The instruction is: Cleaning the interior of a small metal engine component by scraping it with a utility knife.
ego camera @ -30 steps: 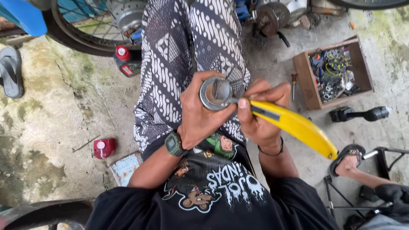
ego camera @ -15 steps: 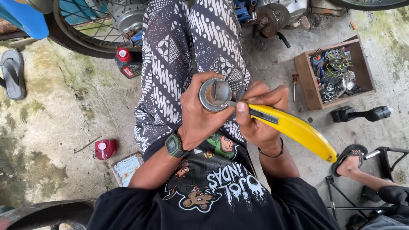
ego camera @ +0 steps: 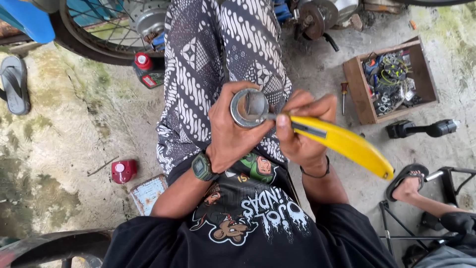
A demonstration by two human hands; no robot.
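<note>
Metal ring: short grey cylinder with a hollow centre, held over the person's lap, above the patterned black-and-white trousers. Open end faces the camera; inside wall visible.

Left hand: fingers clenched around the ring from its left and lower side, thumb along the lower rim. A green-faced wristwatch sits on this wrist.

Right hand: fingers closed on the front end of a yellow utility knife, forefinger laid along the top near the blade. The knife's body runs down and to the right, away from the hand. Its thin blade tip reaches the right rim of the ring; contact at the rim looks likely, exact point too small to tell. A dark band circles the right wrist.

Surroundings: bare stained concrete floor. Spoked wheel at top left, with a small dark bottle with a red cap just beside it. Red cap-like object on the floor left of the left arm, and a worn flat tin near it. Grey sandal at far left. To the right, a wooden box of small parts and wires, with a screwdriver lying just beside its left wall. Black handle-shaped part below the box. Another person's sandalled foot at lower right, well apart from both hands.
</note>
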